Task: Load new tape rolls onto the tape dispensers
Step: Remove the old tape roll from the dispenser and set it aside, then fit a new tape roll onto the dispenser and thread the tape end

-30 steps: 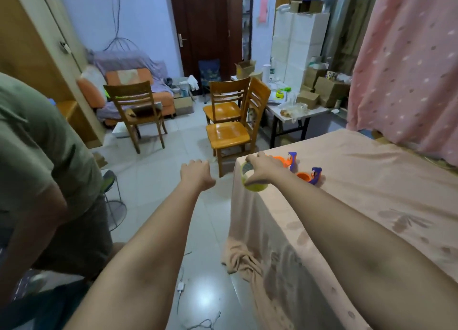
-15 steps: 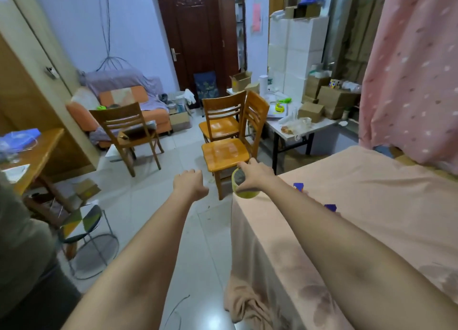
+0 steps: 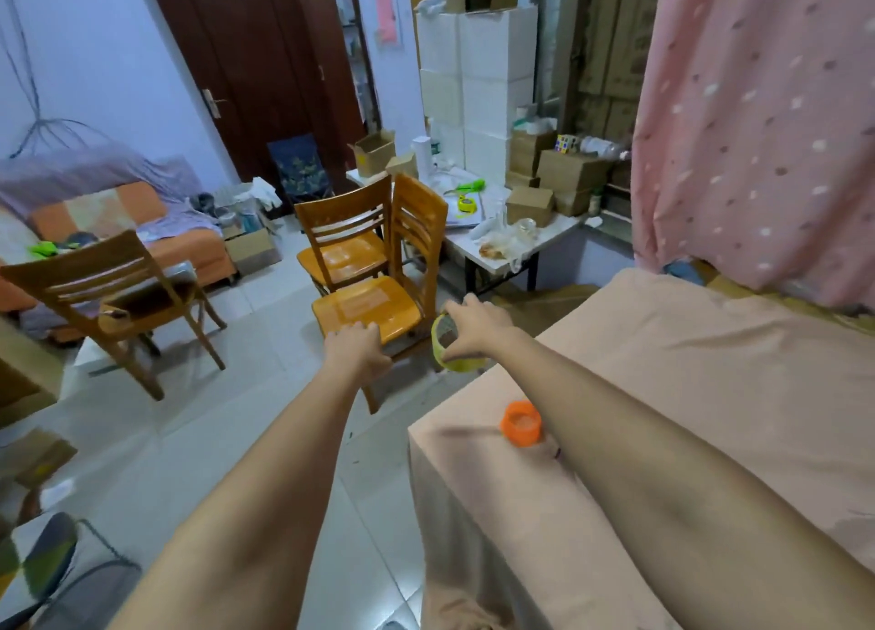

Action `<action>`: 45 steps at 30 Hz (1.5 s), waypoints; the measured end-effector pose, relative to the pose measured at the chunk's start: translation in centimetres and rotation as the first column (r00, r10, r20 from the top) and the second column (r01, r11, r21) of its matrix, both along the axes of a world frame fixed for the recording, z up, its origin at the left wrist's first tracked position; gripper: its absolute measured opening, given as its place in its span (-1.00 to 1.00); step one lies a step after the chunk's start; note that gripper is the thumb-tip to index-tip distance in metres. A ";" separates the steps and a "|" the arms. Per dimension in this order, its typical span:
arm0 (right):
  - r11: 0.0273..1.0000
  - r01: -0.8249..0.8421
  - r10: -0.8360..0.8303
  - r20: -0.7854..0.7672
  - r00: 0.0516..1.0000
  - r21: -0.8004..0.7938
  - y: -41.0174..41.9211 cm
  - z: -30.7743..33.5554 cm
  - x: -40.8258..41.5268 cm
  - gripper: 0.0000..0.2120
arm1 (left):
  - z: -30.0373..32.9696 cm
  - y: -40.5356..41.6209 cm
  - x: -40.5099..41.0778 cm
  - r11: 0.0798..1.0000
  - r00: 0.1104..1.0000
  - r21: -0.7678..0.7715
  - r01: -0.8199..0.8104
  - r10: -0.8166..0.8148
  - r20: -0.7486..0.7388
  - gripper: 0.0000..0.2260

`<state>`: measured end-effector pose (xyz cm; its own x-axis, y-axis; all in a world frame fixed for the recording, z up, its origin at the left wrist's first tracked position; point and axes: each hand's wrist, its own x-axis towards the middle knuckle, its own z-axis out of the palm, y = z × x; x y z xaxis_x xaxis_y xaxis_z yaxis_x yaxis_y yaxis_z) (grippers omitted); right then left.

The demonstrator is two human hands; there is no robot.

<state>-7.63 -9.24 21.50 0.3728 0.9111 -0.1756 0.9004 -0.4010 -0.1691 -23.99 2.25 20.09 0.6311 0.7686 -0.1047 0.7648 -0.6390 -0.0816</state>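
My right hand [image 3: 478,329] grips a yellowish tape roll [image 3: 445,349] from above, held in the air just past the near left corner of the cloth-covered table [image 3: 710,369]. My left hand [image 3: 357,351] hovers to its left over the floor, fingers curled into a loose fist with nothing in it. An orange part of a tape dispenser [image 3: 521,423] lies on the table by my right forearm; the forearm hides the rest of it.
Two orange wooden chairs [image 3: 369,298] stand just beyond my hands, a third chair [image 3: 113,298] to the left. A white side table [image 3: 502,236] with boxes and a second tape roll [image 3: 466,205] is behind them. A pink curtain [image 3: 757,132] hangs at right.
My view swung right and dropped; the person on the left left the frame. My right hand lifted the tape roll off the table corner and carried it out past the edge.
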 end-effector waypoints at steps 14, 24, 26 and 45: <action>0.759 0.651 -0.651 -0.065 0.756 -0.029 -4.6 -2.9 10.7 -0.30 | -1.8 3.6 21.8 0.809 0.806 -0.102 0.579 -0.587 -0.083 -0.55; 0.589 0.808 -0.801 -0.159 0.578 -0.031 -9.3 -8.1 12.6 -0.28 | -7.8 -1.1 28.7 0.645 0.632 -0.103 0.757 -0.763 -0.136 -0.58; 0.569 0.820 -0.813 -0.190 0.550 -0.060 -9.0 -10.1 11.6 -0.31 | -9.7 -1.5 28.9 0.603 0.584 -0.126 0.788 -0.796 -0.156 -0.60; 0.549 0.786 -0.835 -0.235 0.498 -0.284 -1.5 -21.5 4.1 -0.21 | -22.7 5.0 24.4 0.428 0.392 -0.374 0.823 -0.904 -0.170 -0.55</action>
<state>-3.50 -10.74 0.04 0.8378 0.1968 -0.5092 0.0715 -0.9643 -0.2549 0.37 7.28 -2.64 0.8373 -0.2425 -0.4901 -0.2596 -0.9651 0.0339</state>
